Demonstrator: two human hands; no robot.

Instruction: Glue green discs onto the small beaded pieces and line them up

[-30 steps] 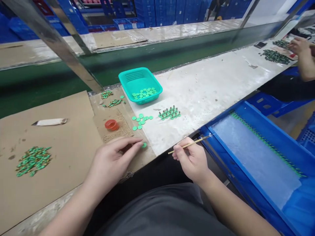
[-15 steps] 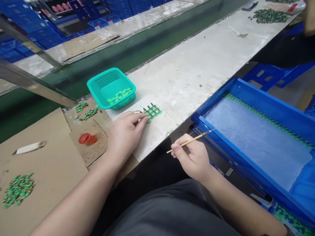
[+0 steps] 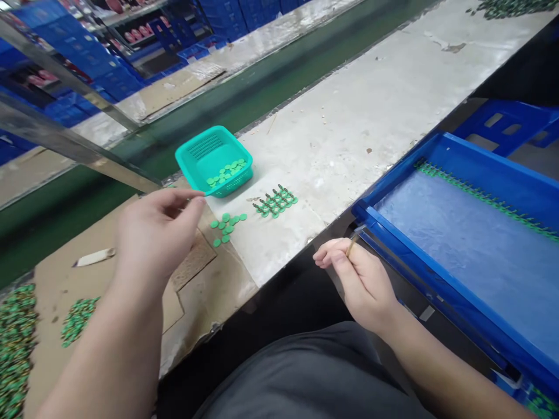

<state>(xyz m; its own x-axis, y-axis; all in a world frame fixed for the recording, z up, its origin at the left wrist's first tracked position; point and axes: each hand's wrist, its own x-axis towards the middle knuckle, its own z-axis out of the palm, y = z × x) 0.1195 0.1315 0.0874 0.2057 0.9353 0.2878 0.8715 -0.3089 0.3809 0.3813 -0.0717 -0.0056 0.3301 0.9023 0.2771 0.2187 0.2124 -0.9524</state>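
Right hand (image 3: pixel 365 282) grips a brush (image 3: pixel 352 245); whether left hand (image 3: pixel 151 233) holds anything, I cannot tell.

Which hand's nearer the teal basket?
Left. Left hand: fingers by the teal basket, at its near-left corner, contact unclear. Right hand: farther off, beside the blue tray.

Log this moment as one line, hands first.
left hand: over brown cardboard sheet, grip unclear | right hand: holds thin tan stick | teal plastic basket: contains round green discs
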